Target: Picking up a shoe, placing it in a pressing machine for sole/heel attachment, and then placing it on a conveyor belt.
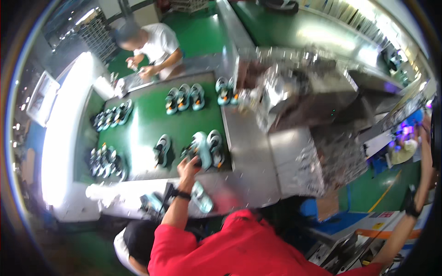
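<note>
My left hand (188,169) reaches over the near edge of the green belt, its fingers closed around the near end of a sneaker (201,146). This sneaker is mint and white with orange bits, and it is tilted. Close on its right stands another sneaker (215,148); to the left, a darker sneaker (161,150) stands apart. Below my wrist, a pale mint sneaker (201,198) lies on the metal ledge. My right hand (426,131) is raised at the far right rim, beside a dark upright shape; its fingers are hard to make out.
Sneaker rows stand on the green belt (138,138), at its far side and left. A person in white (159,46) handles something across the belt. A dark-capped person (142,241) is close at my left. Right of the belt stands a foil-covered machine (317,92).
</note>
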Demonstrator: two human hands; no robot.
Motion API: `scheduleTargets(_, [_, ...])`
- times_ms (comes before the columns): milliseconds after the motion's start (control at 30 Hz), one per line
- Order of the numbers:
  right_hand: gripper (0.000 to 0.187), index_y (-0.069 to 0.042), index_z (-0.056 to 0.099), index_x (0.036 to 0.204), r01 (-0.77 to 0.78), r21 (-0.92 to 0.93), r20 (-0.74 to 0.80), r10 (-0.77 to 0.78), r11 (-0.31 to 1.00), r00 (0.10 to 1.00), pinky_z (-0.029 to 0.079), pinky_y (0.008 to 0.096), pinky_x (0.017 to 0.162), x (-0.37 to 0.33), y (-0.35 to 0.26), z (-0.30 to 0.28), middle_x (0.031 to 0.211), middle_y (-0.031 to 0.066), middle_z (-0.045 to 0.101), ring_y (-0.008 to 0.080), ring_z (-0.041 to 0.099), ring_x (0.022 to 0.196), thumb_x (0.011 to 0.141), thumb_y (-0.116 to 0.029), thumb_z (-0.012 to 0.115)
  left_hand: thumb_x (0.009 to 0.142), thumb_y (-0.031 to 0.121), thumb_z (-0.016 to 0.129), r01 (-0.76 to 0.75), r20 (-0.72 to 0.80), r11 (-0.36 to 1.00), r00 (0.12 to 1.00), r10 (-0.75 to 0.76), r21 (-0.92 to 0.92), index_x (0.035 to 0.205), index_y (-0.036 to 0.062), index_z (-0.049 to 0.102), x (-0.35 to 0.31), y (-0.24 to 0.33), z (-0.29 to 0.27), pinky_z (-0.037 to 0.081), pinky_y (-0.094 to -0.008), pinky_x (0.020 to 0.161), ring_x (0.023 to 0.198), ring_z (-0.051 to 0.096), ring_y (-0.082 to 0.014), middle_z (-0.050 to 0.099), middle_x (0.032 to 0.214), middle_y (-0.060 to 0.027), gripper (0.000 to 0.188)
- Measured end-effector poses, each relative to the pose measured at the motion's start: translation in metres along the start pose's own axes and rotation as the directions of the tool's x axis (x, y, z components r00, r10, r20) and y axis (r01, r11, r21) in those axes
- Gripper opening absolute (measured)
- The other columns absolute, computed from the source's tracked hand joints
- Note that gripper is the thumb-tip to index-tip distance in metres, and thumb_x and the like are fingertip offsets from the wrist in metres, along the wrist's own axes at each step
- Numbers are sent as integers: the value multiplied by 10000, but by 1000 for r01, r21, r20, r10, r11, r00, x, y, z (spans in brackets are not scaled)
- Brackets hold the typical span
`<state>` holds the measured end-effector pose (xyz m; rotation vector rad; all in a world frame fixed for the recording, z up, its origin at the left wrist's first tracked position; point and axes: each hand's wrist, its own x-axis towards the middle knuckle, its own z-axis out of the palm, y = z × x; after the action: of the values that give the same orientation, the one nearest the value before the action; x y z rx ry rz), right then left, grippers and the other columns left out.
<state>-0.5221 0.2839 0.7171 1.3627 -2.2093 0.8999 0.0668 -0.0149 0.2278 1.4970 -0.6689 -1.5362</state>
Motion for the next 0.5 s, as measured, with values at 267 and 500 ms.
scheduleTargets(267, [534, -32, 527, 1292, 682, -229, 318, -609, 694, 727, 385, 374, 1043, 226, -210, 255, 1290, 176, 580, 323, 534, 1211, 772, -78, 637, 757, 65, 694, -276, -192, 958, 939, 286, 74, 1125, -52, 540, 120, -52, -95, 506, -285, 702, 801, 600, -170, 629, 933, -93, 416])
scheduleTargets(500, [728, -158, 399, 1445, 889, -83, 386, -808, 451, 446, 271, 399, 1148, 310, -290, 401, 1439, 146, 451, 332, 418, 1329, 745, -107, 588, 732, 137, 708, -186, -34, 966, 980, 195, 181, 1111, -65, 598, 186, 14, -9, 532, -293, 589, 717, 642, -169, 662, 871, -109, 443])
